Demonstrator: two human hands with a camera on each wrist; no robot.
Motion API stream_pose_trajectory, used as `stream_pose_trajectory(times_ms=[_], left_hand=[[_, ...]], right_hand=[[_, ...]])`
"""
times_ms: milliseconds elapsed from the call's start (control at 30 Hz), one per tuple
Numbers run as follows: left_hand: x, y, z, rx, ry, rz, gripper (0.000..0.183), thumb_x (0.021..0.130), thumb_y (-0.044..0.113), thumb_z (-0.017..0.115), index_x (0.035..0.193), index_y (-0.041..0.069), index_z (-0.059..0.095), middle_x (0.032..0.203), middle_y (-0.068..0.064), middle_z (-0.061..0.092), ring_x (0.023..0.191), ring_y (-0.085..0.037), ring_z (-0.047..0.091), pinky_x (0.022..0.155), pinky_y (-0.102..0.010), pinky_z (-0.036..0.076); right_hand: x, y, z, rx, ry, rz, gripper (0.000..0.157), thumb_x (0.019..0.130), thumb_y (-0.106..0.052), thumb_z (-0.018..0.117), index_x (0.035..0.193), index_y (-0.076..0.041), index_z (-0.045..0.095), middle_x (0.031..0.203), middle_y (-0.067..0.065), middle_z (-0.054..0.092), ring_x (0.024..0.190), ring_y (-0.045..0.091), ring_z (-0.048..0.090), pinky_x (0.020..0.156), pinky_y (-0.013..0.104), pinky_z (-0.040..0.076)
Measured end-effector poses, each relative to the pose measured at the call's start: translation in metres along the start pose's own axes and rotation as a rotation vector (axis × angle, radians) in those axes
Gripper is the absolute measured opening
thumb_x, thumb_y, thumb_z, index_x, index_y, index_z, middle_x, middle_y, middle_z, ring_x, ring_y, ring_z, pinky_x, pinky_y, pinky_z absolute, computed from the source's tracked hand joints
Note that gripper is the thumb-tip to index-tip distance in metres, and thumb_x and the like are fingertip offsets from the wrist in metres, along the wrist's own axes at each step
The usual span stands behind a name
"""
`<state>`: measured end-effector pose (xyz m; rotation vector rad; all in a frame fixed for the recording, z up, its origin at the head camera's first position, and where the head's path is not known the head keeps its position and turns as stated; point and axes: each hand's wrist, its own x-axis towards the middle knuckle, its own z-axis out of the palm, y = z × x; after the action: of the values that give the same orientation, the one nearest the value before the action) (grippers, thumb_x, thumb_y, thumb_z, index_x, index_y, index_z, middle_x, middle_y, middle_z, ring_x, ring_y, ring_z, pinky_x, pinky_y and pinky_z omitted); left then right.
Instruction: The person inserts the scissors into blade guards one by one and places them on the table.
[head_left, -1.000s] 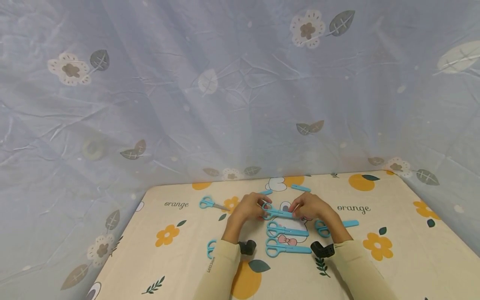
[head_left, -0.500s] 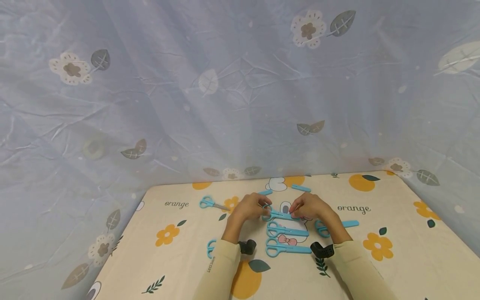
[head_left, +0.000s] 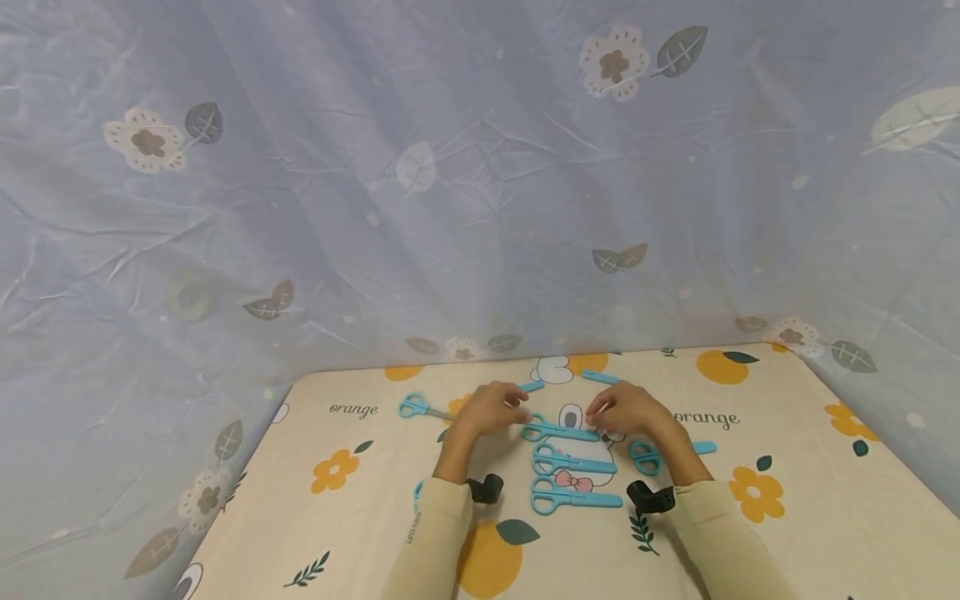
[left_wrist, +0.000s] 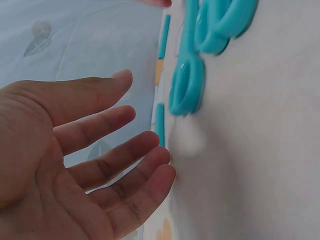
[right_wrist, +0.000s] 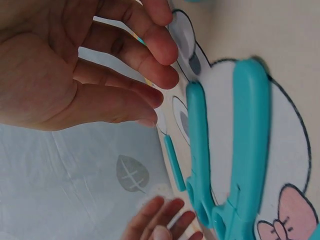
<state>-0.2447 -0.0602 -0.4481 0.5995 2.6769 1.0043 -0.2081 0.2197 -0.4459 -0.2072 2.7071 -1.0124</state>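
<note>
Three pairs of light blue scissors with blue blade covers lie in a column on the cloth, handles to the left: the farthest pair (head_left: 573, 433), the middle pair (head_left: 596, 467) and the nearest pair (head_left: 596, 499). My left hand (head_left: 489, 408) hovers by the handles of the farthest pair, holding nothing. Spread, relaxed fingers (left_wrist: 120, 165) show in the left wrist view, apart from the scissors. Beyond the cover end of the same pair, my right hand (head_left: 628, 411) is held with loosely bent fingers (right_wrist: 135, 60) and nothing between them.
Uncovered scissors (head_left: 412, 406) lie at the back left. Two loose covers, a left one (head_left: 534, 387) and a right one (head_left: 600, 377), lie at the back. Scissors handles (head_left: 647, 458) and a blue cover (head_left: 703, 447) show around the right forearm. The left sleeve hides more scissors (head_left: 417, 494).
Both hands have let go of the farthest scissors and drawn slightly apart. Those scissors, held between the hands before, now lie on the cloth, a little farther left.
</note>
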Motion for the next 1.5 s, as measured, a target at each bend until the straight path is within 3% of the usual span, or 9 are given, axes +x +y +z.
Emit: stream_pose_trajectory(times_ms=[367,567,800,1000,1267,1500], left_hand=[[-0.011,-0.013,-0.025,-0.028,0.077,-0.029,0.042,0.097,0.028,0.08,0.132,0.006,0.073,0.13,-0.019,0.075,0.121,-0.038,0.071,0.099,-0.051,0.061],[-0.019,-0.015,-0.035,-0.05,0.08,-0.045,0.044,0.098,0.028,0.08,0.135,0.007,0.072,0.134,-0.018,0.073,0.123,-0.037,0.071,0.097,-0.05,0.062],[-0.035,-0.007,-0.047,-0.046,0.096,-0.012,0.039,0.099,0.026,0.078,0.134,0.01,0.073,0.135,-0.016,0.073,0.126,-0.037,0.07,0.099,-0.052,0.062],[-0.047,-0.004,-0.052,-0.03,0.064,0.003,0.039,0.099,0.025,0.079,0.134,0.008,0.073,0.135,-0.016,0.073,0.126,-0.037,0.069,0.1,-0.051,0.061],[-0.063,-0.019,-0.061,0.015,0.054,0.02,0.039,0.098,0.024,0.08,0.132,0.006,0.073,0.133,-0.019,0.073,0.122,-0.039,0.071,0.101,-0.052,0.061],[-0.081,-0.037,-0.066,-0.006,0.033,0.001,0.044,0.1,0.023,0.077,0.139,0.004,0.069,0.139,-0.019,0.071,0.126,-0.042,0.069,0.103,-0.054,0.06]], right_hand=[[-0.006,0.009,-0.018,-0.021,0.029,0.013,0.027,0.099,-0.023,0.074,0.116,-0.001,0.08,0.097,0.012,0.079,0.082,0.021,0.068,0.069,0.031,0.052],[-0.008,0.012,-0.023,-0.016,0.023,0.006,0.031,0.1,-0.024,0.074,0.119,0.0,0.078,0.101,0.014,0.079,0.084,0.023,0.072,0.071,0.034,0.056],[-0.018,0.005,-0.031,-0.042,0.024,0.003,0.035,0.101,-0.027,0.074,0.122,0.0,0.076,0.105,0.016,0.079,0.089,0.026,0.073,0.08,0.045,0.059],[-0.025,0.007,-0.033,-0.056,0.038,0.004,0.035,0.101,-0.029,0.074,0.122,-0.001,0.077,0.102,0.014,0.078,0.089,0.027,0.07,0.08,0.044,0.058],[-0.028,0.014,-0.033,-0.092,0.075,-0.018,0.04,0.1,-0.03,0.075,0.126,0.0,0.075,0.113,0.021,0.077,0.1,0.034,0.072,0.088,0.054,0.062],[-0.025,0.028,-0.03,-0.051,0.115,-0.099,0.045,0.103,-0.029,0.073,0.135,0.002,0.068,0.119,0.023,0.076,0.11,0.041,0.072,0.091,0.055,0.063]])
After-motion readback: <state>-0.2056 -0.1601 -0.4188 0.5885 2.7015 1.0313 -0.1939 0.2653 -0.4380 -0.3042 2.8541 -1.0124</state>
